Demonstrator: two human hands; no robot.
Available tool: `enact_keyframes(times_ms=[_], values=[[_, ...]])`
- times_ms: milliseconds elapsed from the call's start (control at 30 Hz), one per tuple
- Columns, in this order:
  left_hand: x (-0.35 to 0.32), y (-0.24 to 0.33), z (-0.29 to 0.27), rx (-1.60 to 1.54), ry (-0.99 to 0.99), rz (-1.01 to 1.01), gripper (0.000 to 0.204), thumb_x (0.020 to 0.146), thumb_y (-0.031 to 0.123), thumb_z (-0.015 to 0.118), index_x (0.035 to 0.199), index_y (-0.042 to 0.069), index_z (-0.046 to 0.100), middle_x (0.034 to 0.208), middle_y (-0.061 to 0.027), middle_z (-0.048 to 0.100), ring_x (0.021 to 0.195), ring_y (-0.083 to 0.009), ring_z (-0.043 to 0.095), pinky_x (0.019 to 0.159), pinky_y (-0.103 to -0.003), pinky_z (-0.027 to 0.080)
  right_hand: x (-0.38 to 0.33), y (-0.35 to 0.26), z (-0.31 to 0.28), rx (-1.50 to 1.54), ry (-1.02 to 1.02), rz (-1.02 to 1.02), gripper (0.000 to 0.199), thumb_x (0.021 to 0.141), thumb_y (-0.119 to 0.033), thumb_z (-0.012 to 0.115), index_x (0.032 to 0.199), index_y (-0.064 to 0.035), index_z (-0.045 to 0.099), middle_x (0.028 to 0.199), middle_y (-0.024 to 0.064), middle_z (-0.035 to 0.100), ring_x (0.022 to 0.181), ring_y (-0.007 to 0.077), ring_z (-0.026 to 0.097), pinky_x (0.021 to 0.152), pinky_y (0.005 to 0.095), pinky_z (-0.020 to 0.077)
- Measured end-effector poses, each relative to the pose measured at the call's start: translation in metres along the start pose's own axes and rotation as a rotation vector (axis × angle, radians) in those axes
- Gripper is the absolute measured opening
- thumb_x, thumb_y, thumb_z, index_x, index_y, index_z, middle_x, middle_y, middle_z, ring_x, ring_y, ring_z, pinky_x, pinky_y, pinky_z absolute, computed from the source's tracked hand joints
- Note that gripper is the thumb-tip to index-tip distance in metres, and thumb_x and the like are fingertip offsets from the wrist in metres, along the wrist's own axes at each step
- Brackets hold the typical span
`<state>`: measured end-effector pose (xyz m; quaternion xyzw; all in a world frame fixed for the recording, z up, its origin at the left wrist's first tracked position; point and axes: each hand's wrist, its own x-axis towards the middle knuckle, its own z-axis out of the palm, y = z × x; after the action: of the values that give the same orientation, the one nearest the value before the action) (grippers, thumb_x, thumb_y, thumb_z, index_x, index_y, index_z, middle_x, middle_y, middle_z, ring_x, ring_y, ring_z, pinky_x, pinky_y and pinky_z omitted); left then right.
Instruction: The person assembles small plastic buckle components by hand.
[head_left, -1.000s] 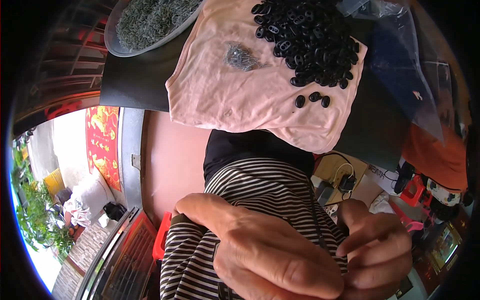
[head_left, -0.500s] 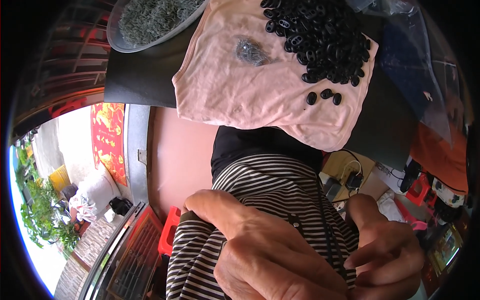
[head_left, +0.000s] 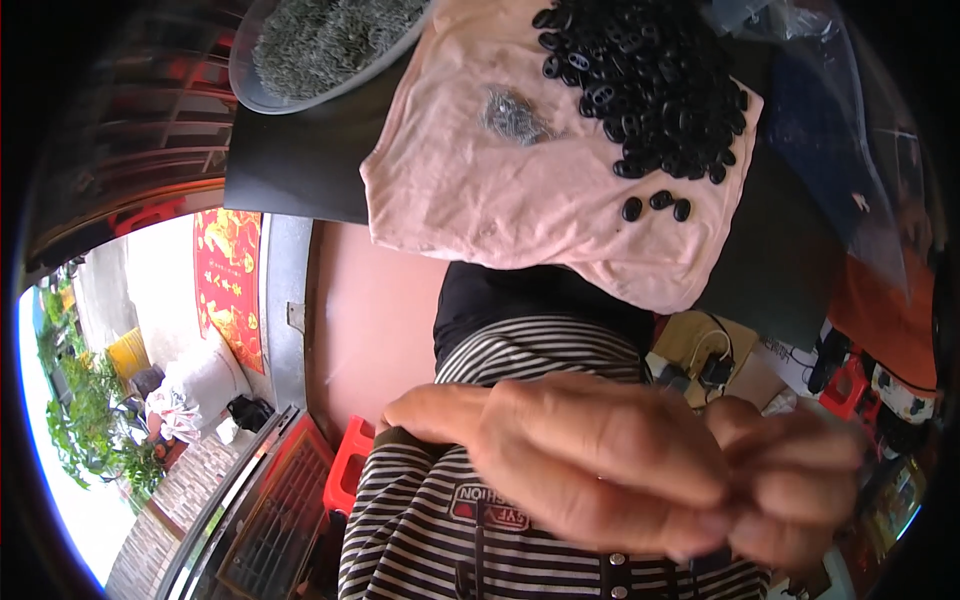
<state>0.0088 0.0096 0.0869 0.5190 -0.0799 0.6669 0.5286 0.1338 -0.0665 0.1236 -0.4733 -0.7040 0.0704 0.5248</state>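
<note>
My left hand (head_left: 600,455) is raised in front of my striped shirt, its fingers bunched together and pointing right. Fingertip to fingertip with it, my right hand (head_left: 795,480) has its fingers curled in, blurred by motion. Both hands are closed in a pinch; what they hold, if anything, is hidden, though a small dark shape shows just beneath the fingertips. Beyond them, a pink cloth (head_left: 480,190) lies on a dark table. It carries a heap of black oval two-holed pieces (head_left: 650,90), several apart at its near edge, and a small clump of thin metal bits (head_left: 513,116).
A clear tub (head_left: 243,80) of grey metal pieces stands on the table (head_left: 290,165) at far left. Clear plastic (head_left: 850,130) lies at far right. A red stool (head_left: 348,465) is low at left, and a power adapter with cords (head_left: 715,370) sits at right.
Both hands have risen away from my lap, and their fingertips have come together. The whole view has shifted slightly, so the table's contents appear a little lower and farther right.
</note>
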Motion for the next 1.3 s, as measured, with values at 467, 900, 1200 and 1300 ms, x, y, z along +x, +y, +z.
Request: enact_keyframes(times_ms=[467,900,1200,1300], values=[[-0.017,-0.009,-0.022,0.157,0.320,-0.544,0.015,0.081,-0.007,0.060,0.096,-0.009,0.058,0.096,-0.0210,0.059,0.077,-0.0219,0.063,0.068,-0.027,0.055,0.024,0.058,0.020,0.397,-0.170,0.358,0.015,0.077,0.007,0.065,0.091,0.0061,0.060,0.081,0.0111,0.059,0.064,0.0126,0.059,0.054,0.0202,0.0467],[0.033,0.023,0.001,-0.159,-0.219,-0.136,0.009,0.072,-0.008,0.066,0.080,-0.005,0.067,0.082,-0.0148,0.065,0.066,-0.0209,0.065,0.054,-0.027,0.058,0.024,-0.023,-0.001,0.340,0.015,0.069,0.010,0.076,-0.019,0.066,0.078,-0.0154,0.057,0.073,-0.0045,0.042,0.065,0.0117,0.043,0.048,0.0235,0.0432],[0.028,0.018,0.004,-0.179,-0.119,-0.103,0.006,0.072,-0.009,0.065,0.076,-0.004,0.067,0.079,-0.0134,0.065,0.060,-0.0198,0.064,0.051,-0.026,0.057,0.022,-0.025,-0.004,0.244,-0.019,-0.039,0.020,0.066,-0.010,0.073,0.077,-0.0176,0.057,0.074,-0.0064,0.041,0.064,0.0067,0.041,0.049,0.0191,0.0443],[0.033,0.015,0.002,-0.192,-0.148,-0.016,0.005,0.072,-0.009,0.065,0.075,-0.005,0.066,0.079,-0.0142,0.064,0.062,-0.0211,0.064,0.052,-0.027,0.057,0.022,-0.029,-0.004,0.244,0.012,-0.025,0.023,0.064,-0.008,0.074,0.077,-0.0177,0.057,0.074,-0.0063,0.041,0.065,0.0065,0.041,0.049,0.0188,0.0441]])
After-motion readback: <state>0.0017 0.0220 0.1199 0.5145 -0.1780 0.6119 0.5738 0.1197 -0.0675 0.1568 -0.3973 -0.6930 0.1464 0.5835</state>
